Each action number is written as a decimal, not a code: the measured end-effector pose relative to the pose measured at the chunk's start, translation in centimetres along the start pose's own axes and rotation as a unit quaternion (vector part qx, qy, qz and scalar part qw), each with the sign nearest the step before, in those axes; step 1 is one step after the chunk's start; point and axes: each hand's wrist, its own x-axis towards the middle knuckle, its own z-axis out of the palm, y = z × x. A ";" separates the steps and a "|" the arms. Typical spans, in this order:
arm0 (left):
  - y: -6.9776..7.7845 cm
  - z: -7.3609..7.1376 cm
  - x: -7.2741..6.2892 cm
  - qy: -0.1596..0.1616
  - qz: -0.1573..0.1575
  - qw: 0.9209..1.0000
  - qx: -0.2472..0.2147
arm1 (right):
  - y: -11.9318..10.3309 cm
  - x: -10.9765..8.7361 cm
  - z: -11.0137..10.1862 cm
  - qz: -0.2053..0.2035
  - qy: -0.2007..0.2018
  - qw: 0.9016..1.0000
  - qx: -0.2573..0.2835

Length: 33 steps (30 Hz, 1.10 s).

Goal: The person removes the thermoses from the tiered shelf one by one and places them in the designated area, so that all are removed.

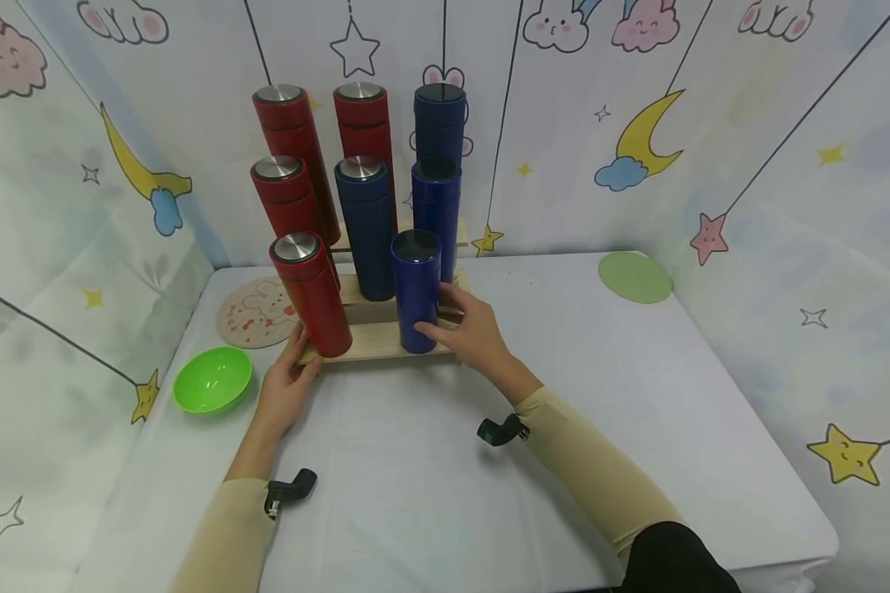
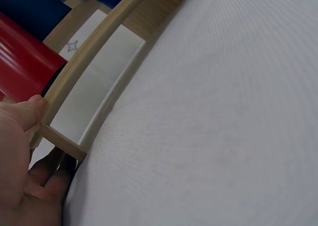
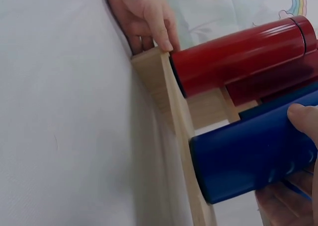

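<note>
A tiered wooden rack (image 1: 374,344) bears several red and blue thermos bottles in rows. My right hand (image 1: 477,333) grips the blue thermos (image 1: 417,296) at the right of the lowest step, thumb on its near side and fingers behind. In the right wrist view that blue thermos (image 3: 248,159) stands with its base on the step. My left hand (image 1: 285,387) holds the rack's left front corner; in the left wrist view the thumb lies on the step (image 2: 74,72), other fingers by the side board. Close to that thumb stands a red thermos (image 1: 315,301), upright on the same step.
Left of the rack are a green bowl (image 1: 213,380) and a round mat with a rabbit print (image 1: 255,313). A green round mat (image 1: 634,277) lies at the table's back right. White cloth (image 1: 638,395) covers the table, and a patterned curtain (image 1: 564,123) hangs behind.
</note>
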 end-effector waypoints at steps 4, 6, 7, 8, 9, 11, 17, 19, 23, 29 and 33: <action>0.1 0.0 -0.1 0.000 0.006 1.000 -0.009 | -0.1 -0.1 0.1 0.004 0.010 1.000 -0.002; 0.1 0.1 -0.1 -0.001 0.006 1.000 -0.007 | 0.0 -0.2 0.0 0.006 0.014 1.000 0.000; 0.0 0.2 -0.2 0.000 0.006 1.000 -0.005 | 0.0 -0.3 0.0 0.007 0.016 1.000 0.001; 0.0 0.2 -0.2 0.000 0.005 1.000 -0.003 | 0.0 -0.3 -0.1 0.007 0.016 1.000 0.003; -0.1 0.2 -0.2 0.000 0.002 1.000 0.001 | 0.0 -0.4 -0.2 0.006 0.017 1.000 0.005; -0.2 0.2 -0.1 0.001 0.000 1.000 0.009 | -0.2 -0.7 -0.4 0.004 0.017 1.000 0.003; -0.3 0.1 0.0 0.000 0.004 1.000 0.016 | -0.9 -1.1 -1.6 -0.004 0.022 1.000 -0.011; -0.2 0.1 0.0 0.000 0.003 1.000 0.016 | -1.1 -1.1 -2.1 -0.008 0.024 1.000 -0.015; -0.2 0.1 0.0 0.002 0.002 1.000 0.014 | -1.4 -1.2 -3.1 -0.020 0.034 0.999 -0.027; -0.1 0.0 0.0 0.004 0.004 1.000 0.005 | -1.5 -1.3 -4.5 -0.032 0.048 0.998 -0.034; -0.1 0.0 0.0 0.001 -0.003 1.000 0.004 | -1.8 -1.5 -5.3 -0.032 0.057 0.997 -0.039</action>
